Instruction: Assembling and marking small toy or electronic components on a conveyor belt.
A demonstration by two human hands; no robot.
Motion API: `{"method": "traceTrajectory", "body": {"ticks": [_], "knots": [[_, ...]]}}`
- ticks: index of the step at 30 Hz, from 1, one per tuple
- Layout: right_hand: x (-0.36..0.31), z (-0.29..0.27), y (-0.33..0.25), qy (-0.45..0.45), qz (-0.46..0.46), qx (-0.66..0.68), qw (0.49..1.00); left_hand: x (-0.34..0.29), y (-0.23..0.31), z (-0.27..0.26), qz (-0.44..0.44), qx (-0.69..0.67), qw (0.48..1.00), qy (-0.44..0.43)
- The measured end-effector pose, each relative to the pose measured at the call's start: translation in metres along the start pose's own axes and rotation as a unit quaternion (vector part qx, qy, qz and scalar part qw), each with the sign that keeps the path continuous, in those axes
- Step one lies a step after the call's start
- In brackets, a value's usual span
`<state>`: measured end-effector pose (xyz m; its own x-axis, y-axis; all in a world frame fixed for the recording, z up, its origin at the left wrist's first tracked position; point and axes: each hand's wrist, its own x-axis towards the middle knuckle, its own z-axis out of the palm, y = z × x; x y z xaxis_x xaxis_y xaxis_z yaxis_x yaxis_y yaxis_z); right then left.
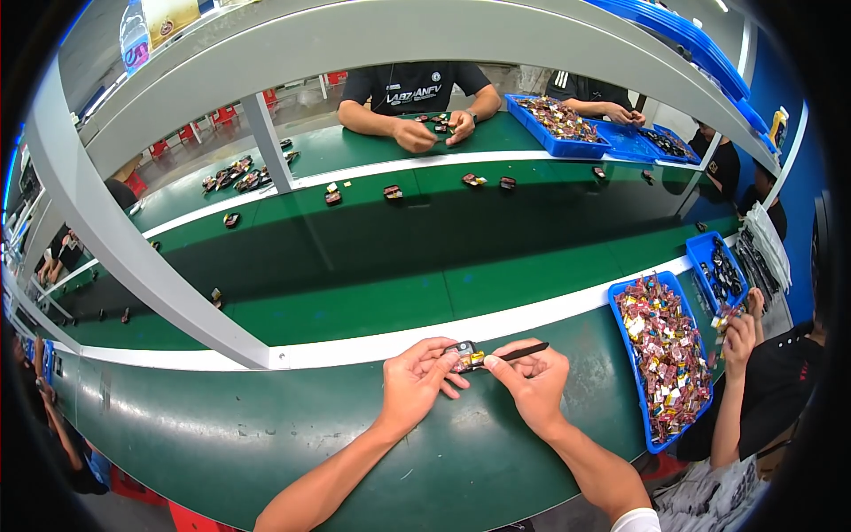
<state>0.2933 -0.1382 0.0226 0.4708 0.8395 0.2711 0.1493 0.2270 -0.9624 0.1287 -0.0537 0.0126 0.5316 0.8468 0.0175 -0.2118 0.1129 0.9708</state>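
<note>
Just in front of me, over the green bench, my left hand holds a small black casing with yellow and silvery parts inside. My right hand grips a slim black stick-like tool, its handle pointing up to the right. The fingers of both hands meet at the casing, with the right fingertips touching its right side. Whether the tool's tip touches the inner parts is hidden by the fingers. To the right of my hands stands a blue tray heaped with small red, yellow and white parts.
Ahead runs a green conveyor belt with scattered small casings. A white rail and grey post border it. On the right, a person's hand reaches beside a smaller blue tray. Another person works opposite.
</note>
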Motion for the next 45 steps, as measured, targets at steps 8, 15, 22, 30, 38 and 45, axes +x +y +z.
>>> {"method": "traceTrajectory", "body": {"ticks": [8, 15, 22, 30, 38, 45], "knots": [[0.006, -0.001, -0.011, -0.001, 0.121, 0.105, 0.987, 0.000, 0.001, 0.002, 0.009, 0.034, 0.999, -0.009], [0.007, -0.001, -0.008, 0.003, 0.114, 0.113, 0.987, -0.001, 0.000, 0.002, 0.003, 0.034, 0.999, -0.014], [0.010, -0.004, -0.011, -0.019, 0.146, 0.090, 0.985, -0.001, -0.003, 0.004, 0.002, 0.048, 0.999, -0.008], [0.005, -0.001, -0.003, -0.044, 0.092, 0.092, 0.991, 0.001, -0.001, -0.005, -0.049, 0.045, 0.998, -0.022], [0.006, 0.000, -0.012, 0.012, 0.141, 0.107, 0.984, 0.001, 0.001, -0.003, -0.013, 0.046, 0.998, -0.028], [0.011, -0.008, -0.017, 0.005, 0.207, 0.121, 0.971, 0.000, 0.002, -0.002, 0.007, 0.049, 0.998, -0.037]]}}
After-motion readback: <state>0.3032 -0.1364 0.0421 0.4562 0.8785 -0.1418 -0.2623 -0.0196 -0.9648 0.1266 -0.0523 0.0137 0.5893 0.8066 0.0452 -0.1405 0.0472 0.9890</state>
